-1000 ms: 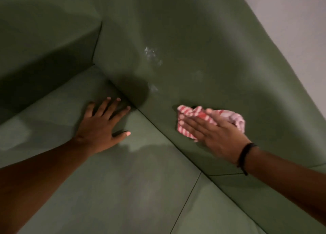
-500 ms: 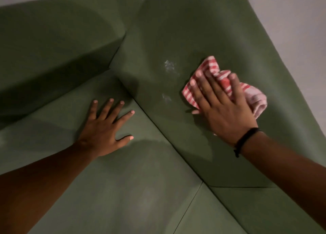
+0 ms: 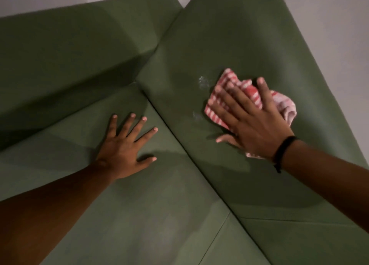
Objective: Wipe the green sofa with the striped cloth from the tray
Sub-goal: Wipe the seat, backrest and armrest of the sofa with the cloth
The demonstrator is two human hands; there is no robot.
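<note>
Since the striped cloth (image 3: pixel 250 92) seemed soft and limp, my flat right hand (image 3: pixel 257 129) pressed its bunched middle to the green sofa (image 3: pixel 259 35), left hand (image 3: pixel 123 151) splayed on the seat

Dim, soft, slightly blurred.
Deep shadow up-left of the left hand (image 3: pixel 123 153); wide-angle bowing at the edges.

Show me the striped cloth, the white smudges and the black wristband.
striped cloth (image 3: pixel 229 76): head view, upper corner above the fingertips.
white smudges (image 3: pixel 203 82): head view, upper patch of two.
black wristband (image 3: pixel 284 148): head view, middle of the strap.
</note>
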